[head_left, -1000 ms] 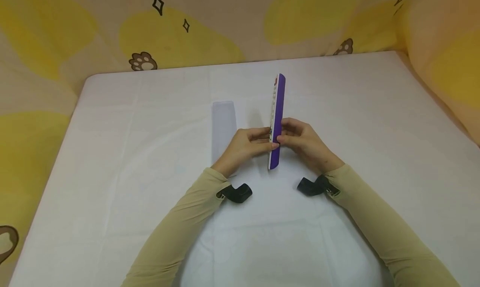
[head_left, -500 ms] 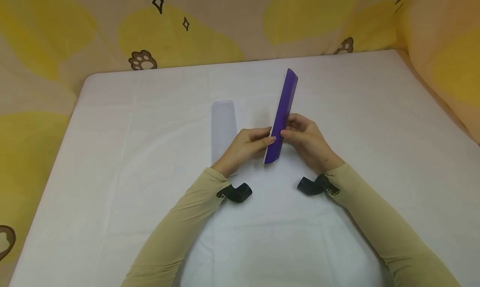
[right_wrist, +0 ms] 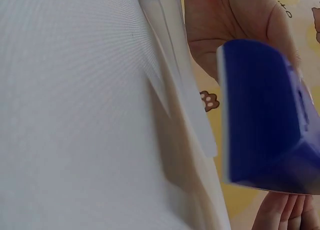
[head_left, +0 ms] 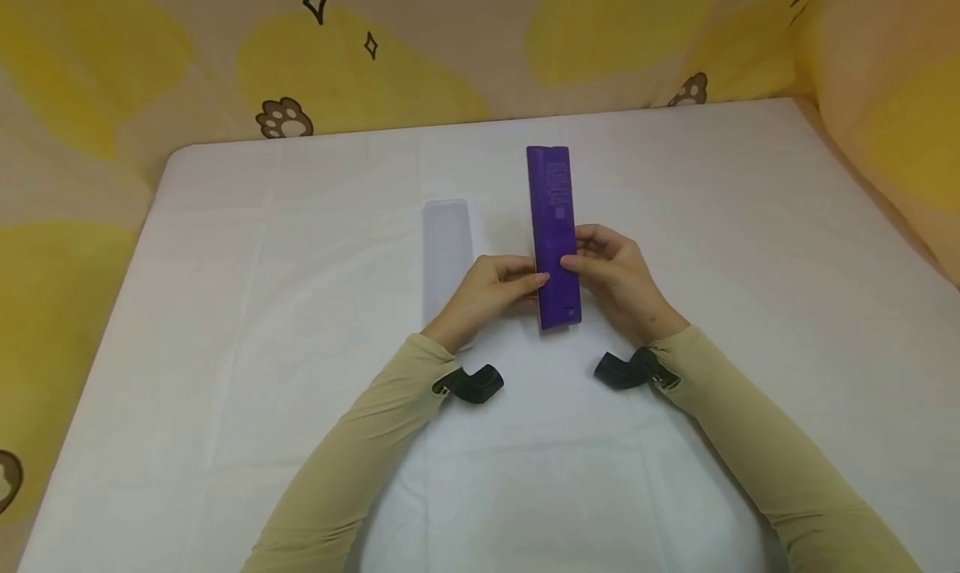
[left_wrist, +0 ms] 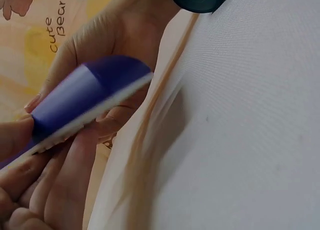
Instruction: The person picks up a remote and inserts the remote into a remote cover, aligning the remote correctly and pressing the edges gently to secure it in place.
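A long remote control (head_left: 553, 223) is held upright between both hands, its purple back turned toward the head camera. Small print and a square code show on that back. The left hand (head_left: 487, 294) pinches its left edge low down, thumb on the back and fingers behind. From the other side, the right hand (head_left: 617, 280) grips the right edge with its thumb on the back. In the left wrist view the remote's white front (left_wrist: 85, 121) faces the left fingers. The right wrist view shows its purple end (right_wrist: 260, 115) raised above the table.
A shallow translucent plastic case (head_left: 447, 252) lies on the white table (head_left: 300, 306), left of the remote and partly behind the left hand. Yellow patterned cloth (head_left: 412, 65) hangs beyond the far edge. Each sleeve carries a black wrist camera (head_left: 480, 385).
The remote has turned in the hands from edge-on, with white button side showing, to its purple back facing the head camera. Both hands stay nearly in place; the case has not moved.
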{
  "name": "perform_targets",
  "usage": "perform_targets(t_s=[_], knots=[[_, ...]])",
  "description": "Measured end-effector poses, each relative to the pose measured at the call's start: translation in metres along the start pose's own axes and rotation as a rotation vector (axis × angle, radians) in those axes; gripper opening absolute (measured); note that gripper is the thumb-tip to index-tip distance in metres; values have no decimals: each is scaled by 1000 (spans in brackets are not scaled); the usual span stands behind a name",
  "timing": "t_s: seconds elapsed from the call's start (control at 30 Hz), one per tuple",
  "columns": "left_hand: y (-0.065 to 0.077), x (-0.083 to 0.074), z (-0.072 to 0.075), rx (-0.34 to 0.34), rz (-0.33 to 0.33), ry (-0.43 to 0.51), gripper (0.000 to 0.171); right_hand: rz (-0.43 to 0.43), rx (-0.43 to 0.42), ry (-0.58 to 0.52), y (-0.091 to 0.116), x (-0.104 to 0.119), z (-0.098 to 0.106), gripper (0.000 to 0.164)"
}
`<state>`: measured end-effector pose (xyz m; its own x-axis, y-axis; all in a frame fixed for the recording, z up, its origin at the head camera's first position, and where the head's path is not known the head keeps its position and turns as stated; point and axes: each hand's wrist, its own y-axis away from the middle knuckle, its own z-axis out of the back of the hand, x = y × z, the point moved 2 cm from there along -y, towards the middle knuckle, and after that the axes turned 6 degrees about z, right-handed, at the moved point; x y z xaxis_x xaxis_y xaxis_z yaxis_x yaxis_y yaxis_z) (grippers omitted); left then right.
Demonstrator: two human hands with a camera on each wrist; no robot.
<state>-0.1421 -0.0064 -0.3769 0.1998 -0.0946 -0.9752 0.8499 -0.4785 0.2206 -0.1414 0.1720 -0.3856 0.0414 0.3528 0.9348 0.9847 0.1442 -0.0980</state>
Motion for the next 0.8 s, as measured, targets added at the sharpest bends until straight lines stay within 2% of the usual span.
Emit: perform_targets(t_s=[0.17,0.43,0.57,0.8], knots=[[-1,-1,1,-45,12,-16,27,-5,-2,12,-1,1,-1,24],[-1,-2,1,-80,50,5,28,-36,-12,57,-1,1,-1,27],[-2,-1,1,-111,65,-22,30,-58,-12,80,-1,0,-1,28],[-2,0,2,-165,105,-123,31,-102,-19,170,-2,-2,-1,26]])
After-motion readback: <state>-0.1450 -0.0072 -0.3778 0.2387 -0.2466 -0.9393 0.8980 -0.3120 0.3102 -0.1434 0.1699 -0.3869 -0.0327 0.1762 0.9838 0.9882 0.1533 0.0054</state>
